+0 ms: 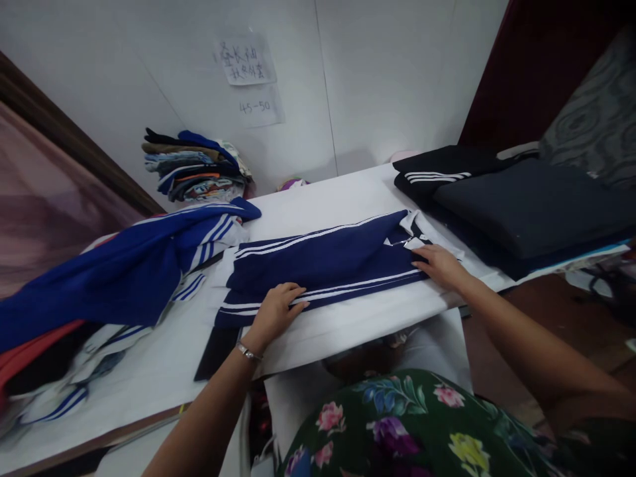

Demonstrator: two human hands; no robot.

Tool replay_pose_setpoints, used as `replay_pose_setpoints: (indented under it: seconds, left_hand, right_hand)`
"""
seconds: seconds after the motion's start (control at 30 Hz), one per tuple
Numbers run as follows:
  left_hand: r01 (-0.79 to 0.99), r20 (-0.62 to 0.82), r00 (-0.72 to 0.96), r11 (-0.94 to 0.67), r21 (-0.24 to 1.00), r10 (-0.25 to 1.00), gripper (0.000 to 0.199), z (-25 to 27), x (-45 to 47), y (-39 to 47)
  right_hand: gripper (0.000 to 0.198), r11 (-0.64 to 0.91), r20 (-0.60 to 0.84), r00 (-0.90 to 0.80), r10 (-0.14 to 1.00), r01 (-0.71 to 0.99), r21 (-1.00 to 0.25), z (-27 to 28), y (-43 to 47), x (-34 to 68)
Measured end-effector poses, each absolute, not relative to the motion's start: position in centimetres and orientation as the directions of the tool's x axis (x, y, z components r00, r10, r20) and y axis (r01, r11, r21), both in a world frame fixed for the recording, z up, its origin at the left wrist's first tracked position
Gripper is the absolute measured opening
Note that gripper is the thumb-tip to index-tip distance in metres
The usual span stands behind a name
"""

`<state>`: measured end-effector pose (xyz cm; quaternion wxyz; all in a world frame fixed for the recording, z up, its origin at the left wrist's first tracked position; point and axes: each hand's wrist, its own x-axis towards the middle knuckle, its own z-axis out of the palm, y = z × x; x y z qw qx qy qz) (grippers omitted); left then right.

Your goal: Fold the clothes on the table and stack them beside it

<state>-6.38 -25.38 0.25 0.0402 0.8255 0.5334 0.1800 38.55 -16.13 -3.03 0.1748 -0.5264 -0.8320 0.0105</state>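
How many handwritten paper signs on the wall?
2. Sheet with Chinese characters, upper left of the white wall; sheet reading "45-50", directly below it. Others could be hidden behind the clothing stacks; none visible.

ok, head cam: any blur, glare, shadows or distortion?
Head view: navy garment fairly sharp; heaped clothes smear toward the lower left; light dim, corners darker; no strong glare; soft shadow on the wall behind the table; looks wide-angle, stretched toward the edges.
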Motion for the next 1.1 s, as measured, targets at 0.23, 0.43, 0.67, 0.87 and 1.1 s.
replay_pose_setpoints:
  seconds: [0.23, 0.43, 0.67, 0.87, 1.1]
  left_hand:
    - [0.872, 0.173, 0.370, -0.405, 0.276, 0.913, 0.026, 1.3, -4.7, -24.9]
    - [0.914, 0.279, 0.345, -0.389, 0.118, 0.896, 0.030, 0.6, -4.7, -24.0]
    - [0.849, 0.302, 0.465, -0.516, 0.114, 0.832, 0.027, -0.5, -5.8, -24.6]
    - [0.829, 0.309, 0.464, -0.530, 0.178, 0.830, 0.036, -0.7, -6.6, -25.2]
    - [0.824, 0.306, 0.371, -0.463, 0.326, 0.877, 0.024, -0.6, -6.5, -25.5]
  right_hand:
    - [0.017, 0.371, 0.168, -0.333, 0.928, 0.872, -0.320, -1.3, -13.7, 38.0]
    - [0.023, 0.351, 0.245, -0.286, 0.926, 0.892, -0.286, -1.3, -12.3, 37.6]
    - [0.029, 0.419, 0.236, -0.360, 0.903, 0.857, -0.298, -2.2, -13.1, 38.2]
    - [0.038, 0.472, 0.332, -0.372, 0.867, 0.828, -0.303, -2.9, -15.3, 39.3]
    - [0.040, 0.440, 0.260, -0.374, 0.890, 0.855, -0.274, -2.2, -14.9, 37.7]
